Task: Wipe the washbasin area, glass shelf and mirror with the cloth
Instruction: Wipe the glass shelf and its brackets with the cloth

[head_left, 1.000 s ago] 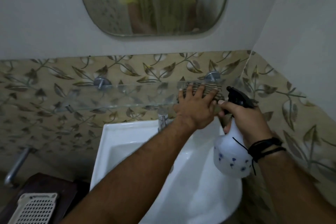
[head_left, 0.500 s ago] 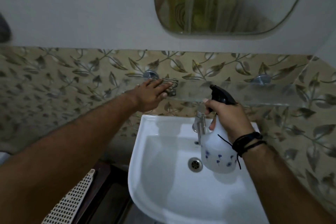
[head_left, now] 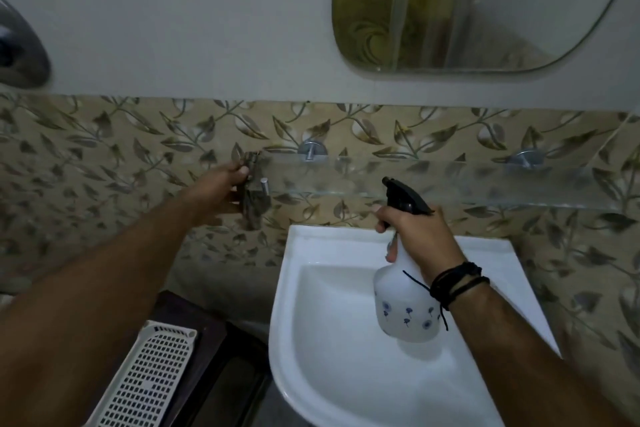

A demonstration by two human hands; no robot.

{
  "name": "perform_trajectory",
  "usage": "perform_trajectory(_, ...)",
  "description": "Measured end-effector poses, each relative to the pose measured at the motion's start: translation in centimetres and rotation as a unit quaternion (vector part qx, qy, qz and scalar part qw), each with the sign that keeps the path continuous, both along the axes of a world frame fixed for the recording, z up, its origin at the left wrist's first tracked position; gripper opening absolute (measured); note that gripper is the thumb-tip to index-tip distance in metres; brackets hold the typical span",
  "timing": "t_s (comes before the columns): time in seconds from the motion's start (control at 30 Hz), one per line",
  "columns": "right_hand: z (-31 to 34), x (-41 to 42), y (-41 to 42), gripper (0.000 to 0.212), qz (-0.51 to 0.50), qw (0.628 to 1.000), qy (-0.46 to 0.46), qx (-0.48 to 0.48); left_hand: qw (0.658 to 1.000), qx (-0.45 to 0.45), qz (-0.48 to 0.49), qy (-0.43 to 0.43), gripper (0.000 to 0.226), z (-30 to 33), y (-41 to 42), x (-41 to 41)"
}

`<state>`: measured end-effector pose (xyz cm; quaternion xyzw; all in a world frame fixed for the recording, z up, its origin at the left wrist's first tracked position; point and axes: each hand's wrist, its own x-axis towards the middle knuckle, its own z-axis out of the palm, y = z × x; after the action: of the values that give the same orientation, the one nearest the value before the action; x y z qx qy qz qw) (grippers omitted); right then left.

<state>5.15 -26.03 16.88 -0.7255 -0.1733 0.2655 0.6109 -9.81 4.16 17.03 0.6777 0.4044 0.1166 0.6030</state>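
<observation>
Mirror (head_left: 485, 10): top cut off by the frame.
Cloth (head_left: 250, 191): blurred, partly behind left hand (head_left: 218, 189).
Tap: hidden behind spray bottle (head_left: 405, 291).

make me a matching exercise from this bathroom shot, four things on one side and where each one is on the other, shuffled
Things:
1. cloth
2. spray bottle
3. mirror
4. white basket

Places:
A. on the wall above the glass shelf
B. low on the left, beside the washbasin
C. in the left hand, at the shelf's left end
D. in the right hand, over the basin

Pairs: 1-C, 2-D, 3-A, 4-B
</observation>
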Motion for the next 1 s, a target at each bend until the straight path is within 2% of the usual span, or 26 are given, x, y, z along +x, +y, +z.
perform_trajectory(0.07, -1.0, -1.0, 0.9, 0.007, 0.022, 1.0, -0.001, -0.005, 0.971, -0.179, 0.08, -0.134, 0.031, -1.7, -2.4, 0.4)
perform_trajectory(0.13, -2.3, -1.9, 1.8, 0.006, 0.038, 0.999, 0.012, -0.004, 0.916, -0.315, 0.117, -0.219, 0.041, -3.1, -4.1, 1.4)
perform_trajectory(0.27, -4.9, -2.5, 2.8, 0.034, 0.031, 0.996, 0.07, 0.037, 0.837, -0.435, 0.149, -0.297, 0.061, -4.7, -6.0, 3.3)
perform_trajectory(0.37, -6.3, -2.0, 2.6, 0.039, 0.03, 0.992, 0.109, 0.061, 0.81, -0.475, 0.137, -0.316, 0.064, -4.9, -7.5, 5.2)
perform_trajectory(0.47, -6.4, -0.8, 2.6, 0.011, 0.021, 0.983, 0.163, 0.085, 0.8, -0.494, 0.101, -0.324, 0.068, -5.3, -9.1, 6.8)
perform_trajectory(0.53, -6.3, 0.3, 2.6, 0.029, 0.026, 0.973, 0.204, 0.105, 0.787, -0.504, 0.098, -0.343, 0.065, -5.5, -9.9, 7.5)
perform_trajectory(0.67, -6.7, 2.0, 2.6, 0.042, 0.057, 0.966, 0.226, 0.113, 0.778, -0.493, 0.109, -0.373, 0.061, -5.7, -10.8, 7.9)
perform_trajectory(0.87, -7.6, 3.5, 2.2, 0.031, 0.049, 0.953, 0.261, 0.144, 0.765, -0.506, 0.111, -0.383, 0.057, -6.2, -12.6, 9.9)
perform_trajectory(1.0, -7.7, 5.4, 0.7, 0.029, 0.039, 0.958, 0.243, 0.148, 0.759, -0.523, 0.096, -0.376, 0.059, -6.2, -14.7, 12.4)
